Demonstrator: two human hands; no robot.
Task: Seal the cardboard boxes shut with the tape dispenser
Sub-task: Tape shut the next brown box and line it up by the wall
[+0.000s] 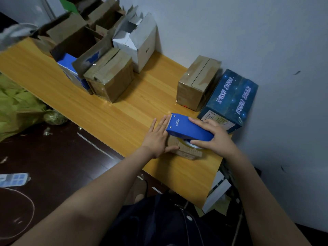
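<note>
Down on a small closed box (188, 153), the right hand (215, 137) grips the tape dispenser (187, 129); the left hand (157, 137), fingers straight, presses the box's side.

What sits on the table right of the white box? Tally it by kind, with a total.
Brown cardboard boxes: 2 (taped box, small box)
Dark blue box: 1
Tape dispenser: 1
Total: 4

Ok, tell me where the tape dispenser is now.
Head view: the tape dispenser sits on a small cardboard box at the near right end of the table, gripped by the right hand, left hand flat beside it, dark blue box just behind.
</note>
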